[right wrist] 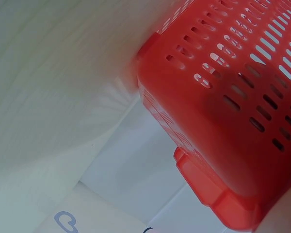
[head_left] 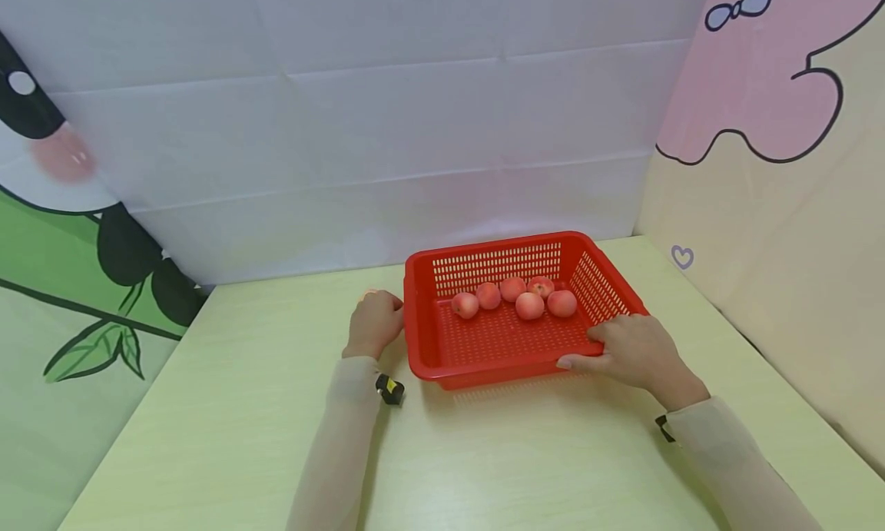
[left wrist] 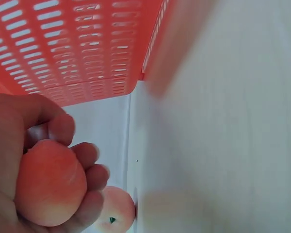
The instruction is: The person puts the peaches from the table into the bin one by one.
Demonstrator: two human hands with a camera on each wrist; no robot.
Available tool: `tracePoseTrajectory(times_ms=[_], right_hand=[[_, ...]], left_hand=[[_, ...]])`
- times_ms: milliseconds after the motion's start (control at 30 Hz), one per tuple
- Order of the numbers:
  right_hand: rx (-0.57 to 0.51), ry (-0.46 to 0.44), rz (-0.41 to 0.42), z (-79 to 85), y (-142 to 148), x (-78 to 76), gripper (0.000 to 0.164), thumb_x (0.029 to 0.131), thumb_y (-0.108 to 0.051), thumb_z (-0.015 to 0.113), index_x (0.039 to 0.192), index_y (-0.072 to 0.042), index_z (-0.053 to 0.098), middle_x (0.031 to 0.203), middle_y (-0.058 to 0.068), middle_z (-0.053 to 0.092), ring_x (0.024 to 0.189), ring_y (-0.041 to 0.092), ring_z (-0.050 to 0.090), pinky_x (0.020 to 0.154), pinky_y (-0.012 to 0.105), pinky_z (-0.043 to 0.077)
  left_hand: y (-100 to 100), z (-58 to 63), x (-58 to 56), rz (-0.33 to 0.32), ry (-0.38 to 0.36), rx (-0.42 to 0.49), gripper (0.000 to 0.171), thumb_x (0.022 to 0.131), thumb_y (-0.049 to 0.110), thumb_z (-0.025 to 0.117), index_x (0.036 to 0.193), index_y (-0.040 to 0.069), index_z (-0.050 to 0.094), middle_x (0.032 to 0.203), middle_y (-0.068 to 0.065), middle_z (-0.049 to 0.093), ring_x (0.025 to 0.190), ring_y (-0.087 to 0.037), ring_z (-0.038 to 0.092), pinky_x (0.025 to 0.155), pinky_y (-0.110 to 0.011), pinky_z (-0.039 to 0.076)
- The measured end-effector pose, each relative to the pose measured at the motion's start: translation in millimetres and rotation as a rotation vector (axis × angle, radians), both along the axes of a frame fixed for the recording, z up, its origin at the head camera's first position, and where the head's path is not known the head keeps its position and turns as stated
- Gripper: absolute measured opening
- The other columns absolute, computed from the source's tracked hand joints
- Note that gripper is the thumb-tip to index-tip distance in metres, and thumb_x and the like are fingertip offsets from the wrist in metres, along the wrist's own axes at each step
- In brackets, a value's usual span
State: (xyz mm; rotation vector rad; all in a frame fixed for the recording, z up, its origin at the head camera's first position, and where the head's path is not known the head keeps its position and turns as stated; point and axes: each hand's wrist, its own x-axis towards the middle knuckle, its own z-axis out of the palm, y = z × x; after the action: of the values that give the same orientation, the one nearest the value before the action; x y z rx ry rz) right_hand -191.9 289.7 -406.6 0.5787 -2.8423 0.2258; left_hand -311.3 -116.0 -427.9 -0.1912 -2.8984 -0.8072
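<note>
A red plastic basket (head_left: 442, 354) with slotted walls holds several peaches (head_left: 529, 306), gathered mostly toward its back. Beside its left wall is my left hand (head_left: 373, 323). In the left wrist view that hand's fingers curl round a peach (left wrist: 51, 183) lying against the palm. Another peach (left wrist: 117, 211) lies just beyond those fingers, mostly hidden behind the hand in the head view. My right hand (head_left: 632, 350) grips the basket's rim at the front right corner, thumb along the front edge. A shadow shows beneath the basket's front side.
The pale wooden table (head_left: 228, 408) runs back to a white cloth wall (head_left: 387, 131). A cream side panel (head_left: 774, 262) with a heart drawing borders the right, and a green printed panel (head_left: 41, 247) the left. Black wrist devices (head_left: 390, 389) sit at both cuffs.
</note>
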Motion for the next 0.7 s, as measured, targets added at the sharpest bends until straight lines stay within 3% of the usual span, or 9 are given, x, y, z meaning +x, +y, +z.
tracePoseTrajectory(times_ms=[267,533,700], right_hand=[[-0.003,-0.005,-0.002,0.0,0.3,0.1,0.064,0.087,-0.073,0.071,0.06,-0.022,0.044,0.056,-0.011,0.028,0.054,0.007,0.031,0.053,0.029,0.025],[0.002,-0.015,-0.006,0.4,-0.5,-0.1,0.063,0.088,-0.075,0.07,0.061,-0.023,0.046,0.055,-0.01,0.032,0.054,0.008,0.034,0.054,0.029,0.026],[0.004,-0.015,-0.006,1.5,-0.5,0.2,0.063,0.088,-0.075,0.07,0.061,-0.023,0.047,0.055,-0.01,0.032,0.054,0.008,0.034,0.055,0.029,0.026]], left_hand=[[-4.8,8.9,5.9,0.033,0.044,0.024,0.046,0.103,0.023,0.054,0.065,0.007,0.074,0.055,-0.001,0.055,0.054,-0.018,0.047,0.051,-0.029,0.035],[-10.3,19.8,13.0,0.049,0.175,-0.005,0.051,0.099,0.02,0.056,0.049,0.015,0.047,0.05,0.004,0.035,0.049,-0.015,0.037,0.05,-0.03,0.028],[-9.1,34.4,19.5,0.052,0.234,-0.001,0.052,0.099,0.019,0.056,0.049,0.016,0.043,0.05,0.004,0.033,0.049,-0.015,0.035,0.05,-0.03,0.028]])
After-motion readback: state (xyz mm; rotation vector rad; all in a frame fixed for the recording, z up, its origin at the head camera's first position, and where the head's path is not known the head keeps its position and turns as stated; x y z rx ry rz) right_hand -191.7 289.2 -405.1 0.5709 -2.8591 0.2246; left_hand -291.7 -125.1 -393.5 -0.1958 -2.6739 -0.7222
